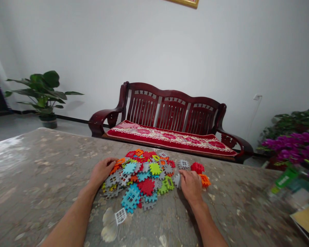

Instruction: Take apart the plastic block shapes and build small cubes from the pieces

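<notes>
A heap of interlocking plastic pieces, with a red piece near its front, lies on the patterned tabletop. My left hand rests against the heap's left side, its fingers bent by an orange piece; whether they grip it is unclear. On the right, my right hand has its fingers close together beside a grey piece, and what they hold, if anything, is hidden. Another grey piece, a red one and an orange one lie around that hand. A white window-like piece sits in front of the heap.
Beyond the table stands a dark red wooden bench with a patterned red cushion. A potted plant is at the left. Purple flowers, a green-labelled container and a yellowish flat item are at the right.
</notes>
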`<state>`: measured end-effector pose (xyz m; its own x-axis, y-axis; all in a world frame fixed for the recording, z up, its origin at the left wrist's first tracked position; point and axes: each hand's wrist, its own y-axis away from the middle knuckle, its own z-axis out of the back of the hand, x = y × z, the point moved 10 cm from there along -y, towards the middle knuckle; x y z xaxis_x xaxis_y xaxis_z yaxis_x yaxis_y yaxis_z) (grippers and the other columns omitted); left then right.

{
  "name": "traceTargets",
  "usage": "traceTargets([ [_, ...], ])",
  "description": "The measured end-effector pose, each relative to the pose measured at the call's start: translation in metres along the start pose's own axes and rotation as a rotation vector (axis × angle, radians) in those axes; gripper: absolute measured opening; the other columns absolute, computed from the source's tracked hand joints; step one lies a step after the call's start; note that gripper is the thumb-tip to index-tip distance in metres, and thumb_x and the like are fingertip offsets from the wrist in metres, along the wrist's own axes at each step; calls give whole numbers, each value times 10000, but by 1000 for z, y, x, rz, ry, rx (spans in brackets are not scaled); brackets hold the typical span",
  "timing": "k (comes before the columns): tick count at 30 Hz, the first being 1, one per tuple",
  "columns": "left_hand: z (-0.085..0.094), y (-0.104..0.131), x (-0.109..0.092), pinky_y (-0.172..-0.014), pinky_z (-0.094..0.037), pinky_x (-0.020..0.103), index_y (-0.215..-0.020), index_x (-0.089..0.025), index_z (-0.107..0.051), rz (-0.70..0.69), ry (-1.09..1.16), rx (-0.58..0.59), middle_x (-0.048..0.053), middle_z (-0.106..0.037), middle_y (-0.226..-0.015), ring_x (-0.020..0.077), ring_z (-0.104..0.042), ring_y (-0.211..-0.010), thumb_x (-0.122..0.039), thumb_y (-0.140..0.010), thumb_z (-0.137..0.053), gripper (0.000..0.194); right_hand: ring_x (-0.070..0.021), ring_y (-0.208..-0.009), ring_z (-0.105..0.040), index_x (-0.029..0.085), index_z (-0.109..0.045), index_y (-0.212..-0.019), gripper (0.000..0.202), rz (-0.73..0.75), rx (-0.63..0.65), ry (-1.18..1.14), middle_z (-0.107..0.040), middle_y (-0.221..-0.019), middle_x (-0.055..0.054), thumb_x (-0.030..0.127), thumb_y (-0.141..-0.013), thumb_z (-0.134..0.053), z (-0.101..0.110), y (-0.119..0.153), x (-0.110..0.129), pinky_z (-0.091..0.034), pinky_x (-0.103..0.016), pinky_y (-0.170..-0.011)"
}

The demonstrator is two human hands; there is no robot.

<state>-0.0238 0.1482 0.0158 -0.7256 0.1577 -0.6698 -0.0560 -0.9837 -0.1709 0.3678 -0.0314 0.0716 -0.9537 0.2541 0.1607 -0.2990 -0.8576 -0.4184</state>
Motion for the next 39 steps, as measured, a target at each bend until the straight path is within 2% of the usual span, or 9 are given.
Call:
traceTargets([
  [2, -1, -1, 1, -778, -483, 297, -1049, -208, -729, -12, -4, -2, 41, -764, -994, 224, -682, -910, -383, -854, -423, 402, -220, -1015, -570, 272, -721, -1098, 322, 1, 1, -5, -737, -1065, -25, 179, -889, -495, 4, 0, -1, -343, -331, -870],
  [7, -1, -2, 3, -777, -492, 284, -1031, -225, -733, -10, 3, -12, 29, -769, -985, 216, -686, -911, -383, -852, -446, 374, -239, -1075, -557, 280, -721, -1117, 376, 23, 75, -7, -732, -1067, -44, 194, -787, -562, 10, 0, 4, -344, -356, -923],
  [11, -3, -2, 4, -785, -494, 284, -1014, -223, -733, 4, 28, 11, 26, -770, -981, 214, -687, -904, -378, -851, -448, 363, -268, -1161, -518, 295, -684, -1192, 469, 138, 198, -15, -709, -1175, -43, 274, -726, -636, 3, 4, 17, -298, -399, -1017],
  [16, -1, -1, 2, -797, -488, 291, -1015, -216, -732, -22, 34, -9, 33, -766, -995, 220, -683, -914, -381, -851, -445, 370, -289, -1256, -462, 273, -637, -1269, 565, 235, 295, -26, -695, -1225, -35, 240, -705, -638, -8, 11, 24, -214, -420, -1103],
  [21, 0, 1, -1, -797, -481, 291, -1017, -213, -732, 6, 30, 4, 35, -766, -992, 218, -683, -914, -368, -856, -440, 368, -279, -1207, -491, 279, -624, -1284, 559, 236, 297, -28, -701, -1188, -52, 193, -732, -607, -7, 12, 27, -229, -416, -1088],
  [26, 2, 3, -4, -811, -477, 296, -1011, -222, -733, 17, 37, 2, 33, -766, -999, 218, -681, -921, -342, -854, -451, 345, -282, -1116, -524, 279, -674, -1191, 464, 250, 317, -13, -722, -1083, -60, 225, -735, -609, -7, 13, 36, -261, -419, -1062],
  [32, 1, 3, -1, -798, -483, 287, -994, -228, -731, 11, 49, -9, 26, -771, -982, 212, -681, -915, -346, -849, -465, 324, -304, -1291, -432, 297, -655, -1215, 565, 299, 329, -41, -660, -1279, -23, 173, -665, -605, -5, 18, 36, -156, -466, -1139],
  [36, 0, 2, 0, -805, -489, 287, -992, -231, -730, 6, 59, -14, 21, -773, -983, 214, -683, -922, -349, -845, -473, 319, -294, -1281, -450, 305, -673, -1175, 513, 273, 369, -48, -691, -1204, -32, 158, -691, -586, -7, 19, 33, -230, -453, -1105],
  [39, 0, 2, -1, -811, -487, 287, -981, -228, -732, 0, 59, -14, 22, -773, -986, 213, -683, -927, -342, -849, -468, 317, -289, -1280, -452, 303, -665, -1188, 517, 263, 385, -31, -671, -1235, -53, 165, -693, -605, -8, 19, 32, -258, -451, -1089],
])
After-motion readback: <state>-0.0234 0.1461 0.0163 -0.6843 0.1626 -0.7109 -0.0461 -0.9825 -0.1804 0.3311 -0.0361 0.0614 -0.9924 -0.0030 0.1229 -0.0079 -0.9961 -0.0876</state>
